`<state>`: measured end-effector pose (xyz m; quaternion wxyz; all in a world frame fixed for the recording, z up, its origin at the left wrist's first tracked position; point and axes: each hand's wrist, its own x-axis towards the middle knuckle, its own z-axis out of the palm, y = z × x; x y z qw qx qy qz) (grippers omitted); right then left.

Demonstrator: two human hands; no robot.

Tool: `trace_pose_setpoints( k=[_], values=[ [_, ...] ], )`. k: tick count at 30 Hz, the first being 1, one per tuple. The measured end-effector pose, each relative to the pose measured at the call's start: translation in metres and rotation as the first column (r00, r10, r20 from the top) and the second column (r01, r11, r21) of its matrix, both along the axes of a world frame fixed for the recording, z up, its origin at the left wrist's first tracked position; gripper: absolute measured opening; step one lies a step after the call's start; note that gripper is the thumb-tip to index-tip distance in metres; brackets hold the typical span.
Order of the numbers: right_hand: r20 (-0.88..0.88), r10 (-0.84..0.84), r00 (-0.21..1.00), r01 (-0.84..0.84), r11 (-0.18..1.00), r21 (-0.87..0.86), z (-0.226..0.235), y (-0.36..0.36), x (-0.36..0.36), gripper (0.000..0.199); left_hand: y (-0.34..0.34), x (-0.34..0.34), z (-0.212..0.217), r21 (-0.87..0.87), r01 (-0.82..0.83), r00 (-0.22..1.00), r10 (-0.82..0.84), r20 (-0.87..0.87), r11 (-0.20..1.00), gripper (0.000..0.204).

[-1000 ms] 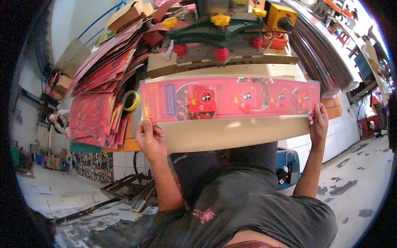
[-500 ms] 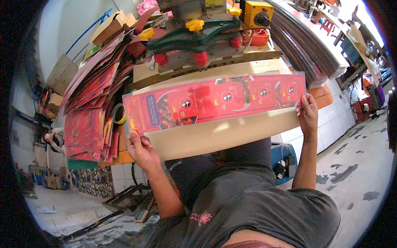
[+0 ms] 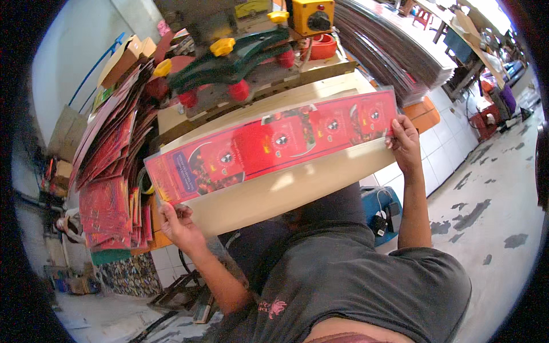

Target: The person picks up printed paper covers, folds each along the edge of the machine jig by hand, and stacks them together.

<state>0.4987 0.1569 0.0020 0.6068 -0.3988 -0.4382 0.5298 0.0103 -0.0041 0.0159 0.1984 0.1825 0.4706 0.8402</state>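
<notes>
Both hands were on one long red printed card strip (image 3: 274, 146), held out flat between them just above the pale worktop edge (image 3: 269, 197). The left hand (image 3: 180, 226) was pinched shut on the near-left corner, thumb on top, and the right hand (image 3: 405, 140) was closed on the far end the same way. Looked like thin glossy card to me, so light, a bit floppy over that length, and easy to crease if you grab it mid-span; ends or edges seem the place to hold. Just beyond the strip sat a press with yellow and red knobs (image 3: 240, 57), and left of the left hand a stack of red printed sheets (image 3: 111, 194).
</notes>
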Motion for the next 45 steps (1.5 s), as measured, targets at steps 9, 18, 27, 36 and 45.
trace_pose_setpoints(
  k=[9, 18, 27, 36, 45],
  values=[
    [0.062, 0.026, 0.998, -0.027, 1.000, 0.013, 0.003, 0.006, 0.002, 0.021, -0.015, -0.030, -0.008, -0.194, 0.104, 0.976, -0.138, -0.171, 0.976, 0.019],
    [0.202, -0.009, 0.979, 0.003, 1.000, 0.029, -0.007, 0.006, 0.019, 0.023, -0.010, -0.035, -0.008, -0.303, 0.027, 0.913, -0.147, -0.381, 0.953, 0.020],
    [0.001, -0.013, 1.000, 0.014, 0.999, -0.044, -0.004, 0.014, -0.001, 0.017, -0.018, -0.033, 0.001, -0.261, 0.061, 0.921, -0.155, -0.358, 0.963, 0.019],
    [0.306, -0.048, 0.951, 0.047, 0.999, 0.012, -0.016, 0.022, 0.014, 0.027, -0.011, -0.038, -0.005, -0.327, -0.042, 0.869, -0.128, -0.479, 0.944, 0.023],
    [0.438, 0.079, 0.895, -0.010, 0.988, -0.156, 0.024, 0.018, -0.016, 0.034, -0.001, -0.078, -0.012, -0.564, -0.193, 0.736, -0.261, -0.624, 0.803, 0.037]
  ],
)
